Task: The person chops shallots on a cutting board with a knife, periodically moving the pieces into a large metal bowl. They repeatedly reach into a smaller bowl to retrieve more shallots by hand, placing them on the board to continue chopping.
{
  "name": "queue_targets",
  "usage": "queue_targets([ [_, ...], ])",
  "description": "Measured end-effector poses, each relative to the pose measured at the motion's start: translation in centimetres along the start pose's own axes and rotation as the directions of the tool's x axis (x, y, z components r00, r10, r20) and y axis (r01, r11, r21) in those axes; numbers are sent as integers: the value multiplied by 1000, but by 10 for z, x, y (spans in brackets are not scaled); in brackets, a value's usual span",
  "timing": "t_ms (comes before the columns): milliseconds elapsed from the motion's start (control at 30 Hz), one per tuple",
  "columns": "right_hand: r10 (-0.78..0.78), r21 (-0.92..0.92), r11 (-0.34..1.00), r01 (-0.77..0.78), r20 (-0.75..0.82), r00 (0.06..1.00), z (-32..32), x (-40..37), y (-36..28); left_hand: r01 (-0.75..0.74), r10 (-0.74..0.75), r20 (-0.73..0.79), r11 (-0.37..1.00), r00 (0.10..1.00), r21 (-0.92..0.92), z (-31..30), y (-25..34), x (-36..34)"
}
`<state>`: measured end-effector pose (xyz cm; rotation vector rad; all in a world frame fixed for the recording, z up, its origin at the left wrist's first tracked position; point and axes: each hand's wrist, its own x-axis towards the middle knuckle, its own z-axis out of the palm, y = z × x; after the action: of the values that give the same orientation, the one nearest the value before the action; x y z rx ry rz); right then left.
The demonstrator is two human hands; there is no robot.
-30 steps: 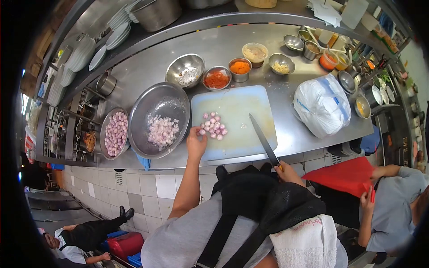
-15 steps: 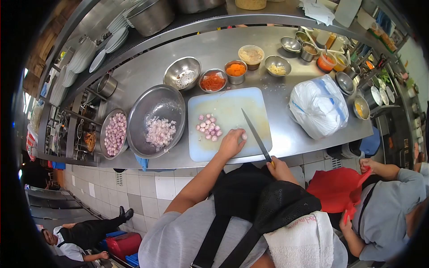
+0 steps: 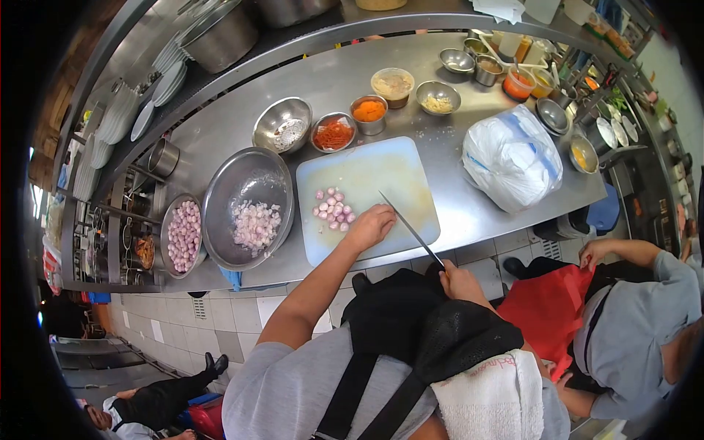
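Note:
On the white cutting board (image 3: pixel 367 165), my left hand (image 3: pixel 372 226) is closed, its fingers curled down beside the knife blade; the shallot seen at its fingertips a moment ago is hidden under them. My right hand (image 3: pixel 456 281) grips the handle of a long kitchen knife (image 3: pixel 412 232), whose blade slants across the board with its tip pointing away from me. A pile of peeled shallots (image 3: pixel 334 209) lies on the board left of my left hand. Chopped shallots (image 3: pixel 257 226) fill the bottom of a large metal bowl (image 3: pixel 220 176) to the left.
Whole shallots fill a metal bowl (image 3: pixel 196 262) at far left. Behind the board stand a cup of orange food (image 3: pixel 368 111), a bowl of red strips (image 3: pixel 333 133) and a lidded tub (image 3: pixel 392 84). A white plastic bag (image 3: pixel 511 158) sits right. A person holds red cloth (image 3: pixel 546 308) nearby.
The knife has come closer to my left hand, its blade now against the curled fingers. The shallot at the fingertips is no longer visible. The whole view has shifted slightly.

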<state>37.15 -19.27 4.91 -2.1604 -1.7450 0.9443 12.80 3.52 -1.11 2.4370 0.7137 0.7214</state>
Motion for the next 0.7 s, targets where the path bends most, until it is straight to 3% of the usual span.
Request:
queue_targets([
  [300,5,36,999,-4,-29,1000,29,9,4,27,-27,-11,1000,1000,9,2,5,-2],
  [400,22,12,1000,-22,-10,1000,4,4,-14,27,-27,-30,999,999,25,1,5,-1],
  [700,-12,21,1000,13,-22,1000,6,8,-11,29,-28,-20,998,999,63,1,5,-5],
])
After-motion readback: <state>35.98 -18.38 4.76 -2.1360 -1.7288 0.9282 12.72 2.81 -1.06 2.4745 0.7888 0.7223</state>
